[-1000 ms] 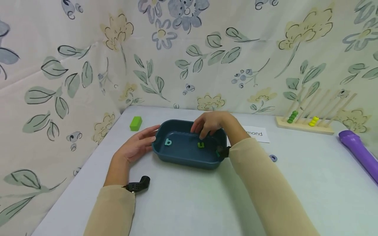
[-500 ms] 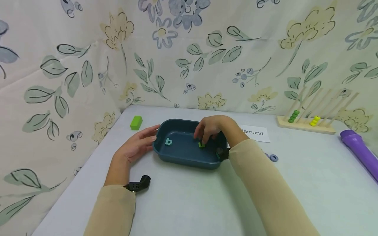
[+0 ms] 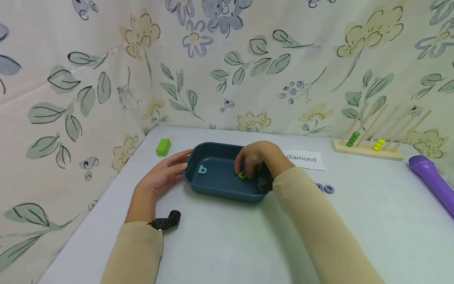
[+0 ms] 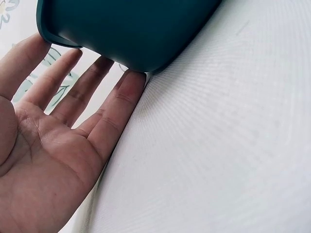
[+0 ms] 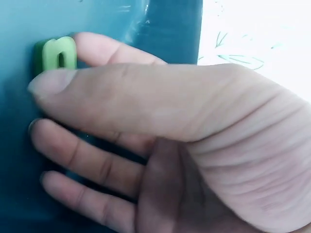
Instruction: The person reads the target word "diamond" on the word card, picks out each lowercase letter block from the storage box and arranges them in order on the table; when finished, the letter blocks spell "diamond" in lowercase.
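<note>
In the head view a dark blue tray point(image 3: 220, 192) stands on the table, a teal letter b point(image 3: 202, 169) lying at its left end. My left hand point(image 3: 164, 174) touches the tray's left end with extended fingers; the left wrist view shows the fingertips point(image 4: 132, 83) against its outer wall. Reaching into the tray, my right hand point(image 3: 256, 157) pinches a small green letter point(image 5: 60, 51), apparently an n, between thumb and index finger. The thumb hides the letter's lower part. Another small teal piece point(image 3: 260, 186) shows partly at the tray's right end, beside the wrist camera.
Behind the right arm lies a card point(image 3: 305, 159) reading "diamond". Blue-grey letters, including an o point(image 3: 329, 189), lie near the right sleeve. A wooden bead stand point(image 3: 367, 150) and a purple tube point(image 3: 430, 181) are farther right. A green block point(image 3: 163, 147) sits at back left.
My right hand has moved down and slightly right into the tray, and its thumb and index finger have closed on the green letter, which has turned. My left hand stays at the tray's end.
</note>
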### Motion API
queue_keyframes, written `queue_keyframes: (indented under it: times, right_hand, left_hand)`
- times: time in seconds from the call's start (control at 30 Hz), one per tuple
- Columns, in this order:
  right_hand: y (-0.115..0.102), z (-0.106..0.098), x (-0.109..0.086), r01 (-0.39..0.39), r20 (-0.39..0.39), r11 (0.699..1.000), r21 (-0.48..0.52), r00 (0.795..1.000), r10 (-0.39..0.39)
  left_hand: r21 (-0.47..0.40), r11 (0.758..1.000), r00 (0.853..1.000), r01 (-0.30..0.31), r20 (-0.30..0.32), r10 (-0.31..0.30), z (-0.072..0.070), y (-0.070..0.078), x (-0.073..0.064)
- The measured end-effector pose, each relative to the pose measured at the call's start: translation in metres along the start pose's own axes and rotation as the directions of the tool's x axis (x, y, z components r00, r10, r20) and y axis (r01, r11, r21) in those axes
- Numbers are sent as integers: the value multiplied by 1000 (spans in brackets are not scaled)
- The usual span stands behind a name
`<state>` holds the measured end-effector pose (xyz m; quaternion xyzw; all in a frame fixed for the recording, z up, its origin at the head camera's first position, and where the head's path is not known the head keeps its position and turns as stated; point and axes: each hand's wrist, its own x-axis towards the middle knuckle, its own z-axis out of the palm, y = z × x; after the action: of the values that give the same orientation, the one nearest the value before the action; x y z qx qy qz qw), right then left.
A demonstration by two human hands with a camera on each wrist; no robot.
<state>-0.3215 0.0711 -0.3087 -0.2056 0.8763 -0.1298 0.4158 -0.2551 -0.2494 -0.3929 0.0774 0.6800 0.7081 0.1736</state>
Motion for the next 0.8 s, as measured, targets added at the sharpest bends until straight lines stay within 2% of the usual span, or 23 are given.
queue_keyframes:
  times: [0.2, 0.43, 0.6, 0.8]
  right_hand:
    - [-4, 6, 7, -43, -10, 998, -38, 999, 43]
    - [-6, 6, 9, -70, -4, 997, -29, 998, 70]
    - [-5, 6, 11, -66, -29, 998, -13, 997, 66]
    - [-3, 9, 14, -21, -57, 999, 30, 998, 23]
  left_hand:
    - [9, 1000, 1000, 0, 4, 0, -2, 1, 0]
    - [10, 1000, 1000, -4, 7, 4, 0, 4, 1]
    - [9, 1000, 1000, -1, 6, 1, 1, 5, 2]
    - [17, 1000, 1000, 12, -10, -12, -1, 2, 1]
